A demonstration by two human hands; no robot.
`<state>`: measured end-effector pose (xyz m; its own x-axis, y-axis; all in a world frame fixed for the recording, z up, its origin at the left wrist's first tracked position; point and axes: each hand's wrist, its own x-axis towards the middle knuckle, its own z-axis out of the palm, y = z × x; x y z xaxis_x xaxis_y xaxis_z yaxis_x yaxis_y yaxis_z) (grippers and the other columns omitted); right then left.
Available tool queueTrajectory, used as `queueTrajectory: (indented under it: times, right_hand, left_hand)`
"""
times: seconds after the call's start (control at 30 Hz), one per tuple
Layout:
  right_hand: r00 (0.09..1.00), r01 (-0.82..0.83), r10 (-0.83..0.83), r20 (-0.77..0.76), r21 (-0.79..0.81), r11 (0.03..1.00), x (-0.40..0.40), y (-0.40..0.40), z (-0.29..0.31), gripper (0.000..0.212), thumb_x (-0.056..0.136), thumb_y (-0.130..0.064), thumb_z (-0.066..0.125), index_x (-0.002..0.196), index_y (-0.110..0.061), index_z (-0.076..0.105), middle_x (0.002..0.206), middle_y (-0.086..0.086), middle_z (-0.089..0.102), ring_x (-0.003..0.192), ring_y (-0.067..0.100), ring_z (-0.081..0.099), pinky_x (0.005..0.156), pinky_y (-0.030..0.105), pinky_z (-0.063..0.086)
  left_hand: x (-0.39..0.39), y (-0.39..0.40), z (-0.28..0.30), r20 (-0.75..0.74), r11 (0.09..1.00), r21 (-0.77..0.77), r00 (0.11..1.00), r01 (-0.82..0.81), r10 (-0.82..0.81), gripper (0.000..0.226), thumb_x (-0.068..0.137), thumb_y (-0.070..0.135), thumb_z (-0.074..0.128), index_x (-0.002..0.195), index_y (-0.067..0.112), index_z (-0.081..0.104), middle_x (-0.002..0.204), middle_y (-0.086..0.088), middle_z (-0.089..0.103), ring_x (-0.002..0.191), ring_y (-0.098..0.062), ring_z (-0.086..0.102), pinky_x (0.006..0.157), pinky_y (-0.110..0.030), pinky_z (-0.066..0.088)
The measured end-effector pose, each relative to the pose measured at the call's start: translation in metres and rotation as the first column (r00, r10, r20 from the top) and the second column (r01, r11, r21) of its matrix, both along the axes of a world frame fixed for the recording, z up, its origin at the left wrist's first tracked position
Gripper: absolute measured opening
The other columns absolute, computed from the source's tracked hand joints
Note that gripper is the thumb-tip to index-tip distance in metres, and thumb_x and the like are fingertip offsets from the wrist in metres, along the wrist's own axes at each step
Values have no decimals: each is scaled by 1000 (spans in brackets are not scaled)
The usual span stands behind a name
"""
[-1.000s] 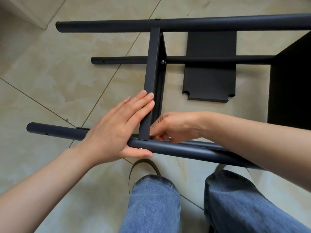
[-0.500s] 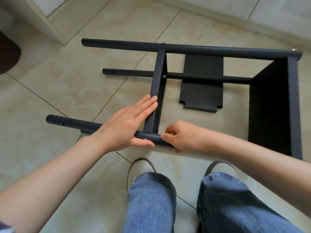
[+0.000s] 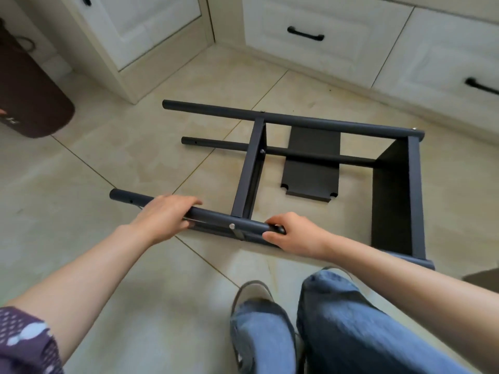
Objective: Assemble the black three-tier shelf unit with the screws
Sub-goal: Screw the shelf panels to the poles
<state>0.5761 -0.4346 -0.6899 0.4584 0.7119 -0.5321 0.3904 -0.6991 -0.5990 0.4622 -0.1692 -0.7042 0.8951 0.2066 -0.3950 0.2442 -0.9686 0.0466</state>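
— How far along is the shelf unit (image 3: 297, 168)?

— It lies on its side at the centre of the frame, roughly two thirds built, I judge. Two shelf panels sit between the poles: one in the middle (image 3: 249, 168), one at the right end (image 3: 397, 195). A third panel (image 3: 313, 163) lies loose on the floor tiles (image 3: 108, 157) behind the frame, still to be fitted.

— And the hands?

— The left hand (image 3: 164, 217) curls over the near pole (image 3: 216, 217); the right hand (image 3: 294, 234) grips the same pole, just right of a silver screw head (image 3: 232, 226).

— Materials?

— Round matte black tubes, flat panels with notched corners, glossy beige tile. White cabinets (image 3: 324, 36) run along the top.
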Motion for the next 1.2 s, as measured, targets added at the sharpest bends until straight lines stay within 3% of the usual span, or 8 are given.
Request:
queueTrajectory:
  times: [0.07,0.17,0.33,0.47,0.6,0.77,0.93,1.2]
  right_hand:
    - [1000,9,-9,-9,22,1000,-1,-2,1,22,98,-32,53,108,-17,65,96,8,69,90,28,62,87,39,45]
    - [1000,27,-28,7,62,998,3,-7,7,21,97,-32,56,109,-18,67,95,8,70,89,26,64,84,38,47]
    - [999,32,-36,31,126,992,13,-19,23,22,95,-21,59,115,-15,66,98,7,69,89,23,64,82,37,52]
    - [997,69,-74,20,198,978,20,-34,39,21,95,-20,62,116,-21,66,94,-6,66,85,8,62,71,15,47]
    - [995,95,-97,-1,221,971,24,-50,60,28,95,-21,63,122,-27,64,99,-14,65,91,4,61,78,13,46]
    - [988,89,-104,110,131,987,31,-72,92,31,95,-17,62,121,-29,54,109,-11,60,105,9,60,93,25,50]
    - [957,25,-4,291,-69,997,37,-103,126,23,94,-20,63,116,-21,55,110,2,64,101,19,62,89,33,54]
    - [942,190,-177,287,-21,981,32,-162,156,19,100,-25,53,118,-19,52,107,5,67,97,21,65,89,40,55]
  left_hand:
    - [-1,4,4,-2,1000,18,1000,19,-18,16,94,28,63,102,38,53,98,10,61,101,-20,61,83,-34,47]
    - [1,3,14,66,996,54,995,75,-78,20,96,28,59,90,38,44,86,14,52,86,-15,55,72,-30,38]
    - [10,0,46,158,987,102,978,120,-135,19,98,30,55,91,41,42,83,17,48,82,-9,47,81,-27,38]
    - [21,-15,86,241,972,165,948,169,-206,17,100,31,54,92,41,42,87,16,52,83,-8,49,82,-26,37]
    - [30,-35,131,298,936,262,903,234,-309,15,101,27,54,97,38,45,90,16,51,86,-9,48,80,-26,28]
    - [46,-70,189,334,840,420,803,343,-494,23,96,15,61,115,28,59,103,8,62,95,-15,56,87,-28,35]
    - [67,-120,241,300,713,545,692,441,-657,29,94,12,60,120,26,59,110,4,63,104,-20,57,95,-34,37]
    - [96,-209,293,206,560,664,599,496,-774,22,92,16,67,112,25,62,105,5,66,102,-22,59,94,-35,36]
